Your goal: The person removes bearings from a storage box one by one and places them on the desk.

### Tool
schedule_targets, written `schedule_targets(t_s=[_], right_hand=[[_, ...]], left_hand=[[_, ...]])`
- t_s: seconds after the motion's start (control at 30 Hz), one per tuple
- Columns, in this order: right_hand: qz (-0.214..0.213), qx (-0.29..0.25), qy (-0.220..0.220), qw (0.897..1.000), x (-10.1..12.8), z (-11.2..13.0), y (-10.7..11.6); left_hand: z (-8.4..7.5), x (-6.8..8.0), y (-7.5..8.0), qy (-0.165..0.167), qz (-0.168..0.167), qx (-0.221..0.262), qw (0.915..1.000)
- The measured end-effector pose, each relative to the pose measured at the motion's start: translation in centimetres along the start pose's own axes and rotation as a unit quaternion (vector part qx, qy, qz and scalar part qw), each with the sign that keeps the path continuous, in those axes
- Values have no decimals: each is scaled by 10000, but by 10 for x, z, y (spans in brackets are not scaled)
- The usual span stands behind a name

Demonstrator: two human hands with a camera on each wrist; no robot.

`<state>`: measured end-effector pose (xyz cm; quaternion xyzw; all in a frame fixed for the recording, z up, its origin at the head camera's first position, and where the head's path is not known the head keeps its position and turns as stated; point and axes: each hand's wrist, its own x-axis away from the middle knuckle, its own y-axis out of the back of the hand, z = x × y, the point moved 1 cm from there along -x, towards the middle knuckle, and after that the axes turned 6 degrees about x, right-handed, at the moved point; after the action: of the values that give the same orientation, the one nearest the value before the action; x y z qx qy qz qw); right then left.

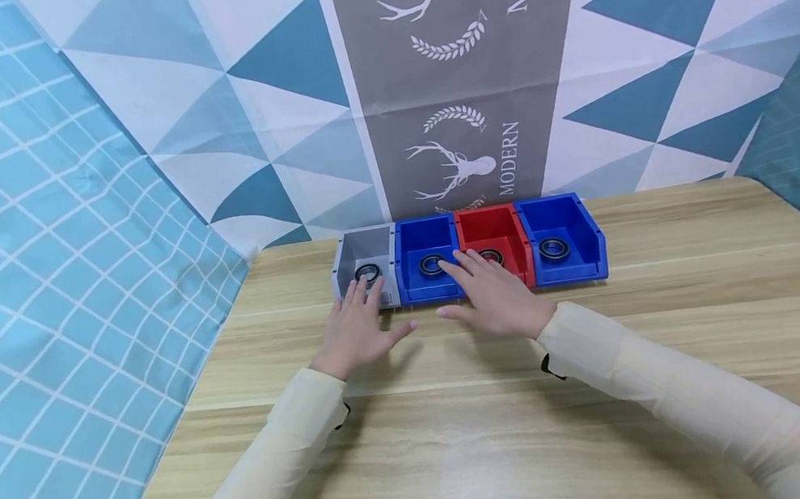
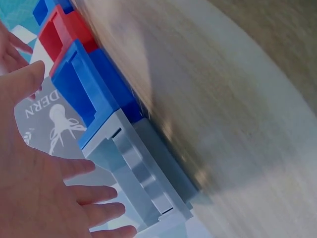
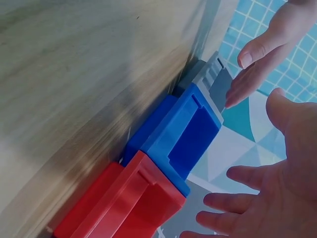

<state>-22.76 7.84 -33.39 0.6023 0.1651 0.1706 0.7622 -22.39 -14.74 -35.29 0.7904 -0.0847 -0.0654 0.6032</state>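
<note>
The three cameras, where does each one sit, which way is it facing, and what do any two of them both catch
Head: worn above the wooden table, looking forward and down at four bins; both hands and sleeves show.
Left wrist: beside the left hand, looking along the grey bin and blue bin.
Right wrist: beside the right hand, looking at the red bin.
Both wrist views share the grey, blue and red bins.

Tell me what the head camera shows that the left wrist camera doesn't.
Only the head view shows all four bins in a row, including the far right blue bin, and a bearing inside each. Only the left wrist view shows the grey bin from close beside it, blurred tabletop filling the rest. Both show the left hand with straight fingers at the grey bin, and the red bin.
</note>
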Motion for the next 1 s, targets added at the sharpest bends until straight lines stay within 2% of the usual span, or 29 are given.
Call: schedule_targets(t_s=[0.37, 0.57, 0.77, 1.0], right_hand=[[-114, 178, 192, 9996, -21, 12, 2], [36, 152, 218, 9996, -37, 19, 2], [109, -33, 25, 9999, -51, 18, 6], [292, -253, -107, 9992, -66, 22, 7]], left_hand=[[3, -2, -1, 3, -36, 69, 10000], [6, 0, 1, -117, -39, 12, 9999], [7, 1, 1, -243, 173, 54, 9995], [10, 2, 2, -247, 176, 171, 9994]])
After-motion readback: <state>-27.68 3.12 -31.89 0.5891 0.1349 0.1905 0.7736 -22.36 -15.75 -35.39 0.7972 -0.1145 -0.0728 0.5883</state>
